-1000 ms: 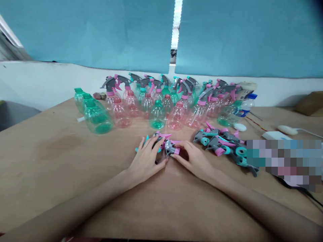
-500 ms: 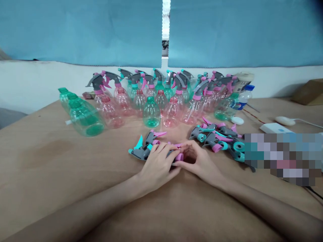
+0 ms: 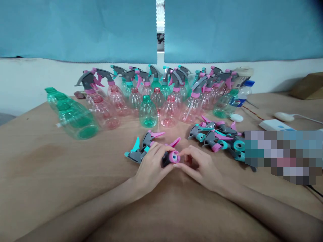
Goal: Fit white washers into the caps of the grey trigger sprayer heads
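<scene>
My left hand [image 3: 151, 164] is closed around a grey trigger spray head [image 3: 165, 160], its pink collar turned toward me so that the opening shows. My right hand [image 3: 200, 164] pinches the rim of that collar between thumb and index finger, leaving a gap inside the curled fingers. Beside my left hand, on the table, lie a grey spray head with a turquoise trigger [image 3: 135, 155] and another with a pink trigger [image 3: 148, 138]. To the right of my hands is a loose pile of pink and turquoise spray heads [image 3: 214, 137].
Clear pink and green bottles stand in rows at the back; a capless green bottle [image 3: 148, 112] is in front. Several behind wear spray heads. Green bottles [image 3: 78, 121] lean at the left. A blue-capped bottle [image 3: 244, 94], white power strip [image 3: 276, 124] and cardboard box [image 3: 308, 86] are at right.
The spray head in my hands has turned so its pink collar opening faces me. My right-hand fingers have closed in on the collar rim. The view has shifted slightly.
</scene>
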The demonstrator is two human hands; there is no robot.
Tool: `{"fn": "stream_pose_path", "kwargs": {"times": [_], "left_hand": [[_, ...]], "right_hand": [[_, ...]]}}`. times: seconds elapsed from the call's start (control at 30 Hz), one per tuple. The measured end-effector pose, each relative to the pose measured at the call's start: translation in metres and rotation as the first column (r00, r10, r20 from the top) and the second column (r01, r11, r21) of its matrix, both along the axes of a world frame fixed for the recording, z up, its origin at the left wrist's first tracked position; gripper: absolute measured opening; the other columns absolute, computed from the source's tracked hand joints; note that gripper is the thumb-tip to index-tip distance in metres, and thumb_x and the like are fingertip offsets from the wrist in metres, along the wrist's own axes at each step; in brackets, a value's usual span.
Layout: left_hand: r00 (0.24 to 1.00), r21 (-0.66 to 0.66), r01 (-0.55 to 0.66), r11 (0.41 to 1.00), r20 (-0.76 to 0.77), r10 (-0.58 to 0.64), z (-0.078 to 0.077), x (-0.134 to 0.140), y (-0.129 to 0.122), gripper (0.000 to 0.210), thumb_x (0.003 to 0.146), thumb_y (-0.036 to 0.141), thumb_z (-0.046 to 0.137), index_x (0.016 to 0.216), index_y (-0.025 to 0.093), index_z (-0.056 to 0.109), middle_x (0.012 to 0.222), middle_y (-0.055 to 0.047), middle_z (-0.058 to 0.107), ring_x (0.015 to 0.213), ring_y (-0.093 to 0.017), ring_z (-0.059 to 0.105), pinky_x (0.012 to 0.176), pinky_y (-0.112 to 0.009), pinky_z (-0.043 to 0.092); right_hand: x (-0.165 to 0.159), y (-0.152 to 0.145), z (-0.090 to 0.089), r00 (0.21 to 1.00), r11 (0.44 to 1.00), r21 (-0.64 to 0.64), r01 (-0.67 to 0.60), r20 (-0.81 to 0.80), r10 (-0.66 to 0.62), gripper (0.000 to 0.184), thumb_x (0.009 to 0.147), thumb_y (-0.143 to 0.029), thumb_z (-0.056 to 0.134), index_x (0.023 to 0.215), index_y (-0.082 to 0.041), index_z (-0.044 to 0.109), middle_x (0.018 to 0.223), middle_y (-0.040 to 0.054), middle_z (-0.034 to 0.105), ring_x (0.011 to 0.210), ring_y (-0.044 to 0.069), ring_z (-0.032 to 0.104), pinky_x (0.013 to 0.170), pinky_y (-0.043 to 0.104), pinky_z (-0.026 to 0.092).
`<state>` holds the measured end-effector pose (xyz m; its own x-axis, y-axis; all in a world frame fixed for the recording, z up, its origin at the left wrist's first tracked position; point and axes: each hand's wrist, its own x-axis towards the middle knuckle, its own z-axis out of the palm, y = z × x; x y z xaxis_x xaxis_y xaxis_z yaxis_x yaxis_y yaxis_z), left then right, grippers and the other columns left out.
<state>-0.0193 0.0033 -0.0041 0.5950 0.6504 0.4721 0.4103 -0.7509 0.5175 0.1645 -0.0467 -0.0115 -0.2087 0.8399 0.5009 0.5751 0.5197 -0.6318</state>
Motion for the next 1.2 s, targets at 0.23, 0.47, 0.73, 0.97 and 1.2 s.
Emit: {"fn": "stream_pose_path", "kwargs": {"times": [0.23,0.47,0.73,0.97,1.2], "left_hand": [[1.000,-0.030,0.015,0.999,0.010,-0.015,-0.001,-0.001,0.001,0.023,0.083,0.031,0.064,0.103,0.020,0.058,0.095,-0.004,0.061,0.087,-0.019,0.058,0.078,-0.033,0.048],[0.999,-0.003,0.005,1.000,0.035,-0.005,-0.002,-0.002,0.000,0.025,0.083,0.027,0.064,0.106,0.018,0.059,0.099,-0.006,0.062,0.093,-0.021,0.058,0.081,-0.036,0.049],[0.999,-0.039,0.010,0.999,0.053,-0.008,0.000,-0.001,-0.001,0.028,0.080,0.024,0.068,0.106,0.017,0.060,0.098,-0.005,0.063,0.091,-0.020,0.059,0.082,-0.035,0.049],[0.995,-0.072,0.084,0.994,0.066,-0.079,0.001,-0.001,0.001,0.023,0.085,0.030,0.063,0.105,0.019,0.060,0.094,-0.004,0.063,0.088,-0.019,0.058,0.079,-0.033,0.049],[0.993,-0.056,0.109,0.992,0.053,-0.106,0.000,-0.002,0.001,0.023,0.087,0.034,0.059,0.104,0.019,0.059,0.095,-0.005,0.063,0.088,-0.019,0.058,0.079,-0.033,0.048]], "right_hand": [[-0.004,-0.003,0.001,0.982,0.988,0.151,0.022,0.180,-0.049,0.029,0.087,-0.035,0.059,0.106,-0.013,0.059,0.070,0.0012,0.060,0.061,0.013,0.055,0.059,0.024,0.044],[-0.007,-0.007,-0.003,0.974,0.979,0.174,0.104,0.182,-0.136,0.030,0.090,-0.036,0.054,0.107,-0.013,0.064,0.058,-0.0008,0.059,0.048,0.011,0.050,0.052,0.024,0.040],[-0.009,-0.007,-0.005,1.000,0.996,-0.086,0.017,-0.024,-0.020,0.030,0.087,-0.032,0.058,0.112,-0.016,0.058,0.051,-0.0087,0.044,0.043,0.008,0.041,0.045,0.020,0.034],[-0.011,-0.008,-0.005,0.991,0.989,-0.144,0.033,-0.122,-0.051,0.024,0.083,-0.029,0.062,0.103,-0.018,0.054,0.052,-0.0112,0.034,0.042,0.007,0.034,0.042,0.020,0.027],[-0.009,-0.006,-0.005,0.989,0.982,-0.191,-0.013,-0.147,-0.016,0.025,0.082,-0.027,0.062,0.103,-0.018,0.053,0.052,-0.0113,0.035,0.043,0.006,0.035,0.042,0.020,0.026]]}}
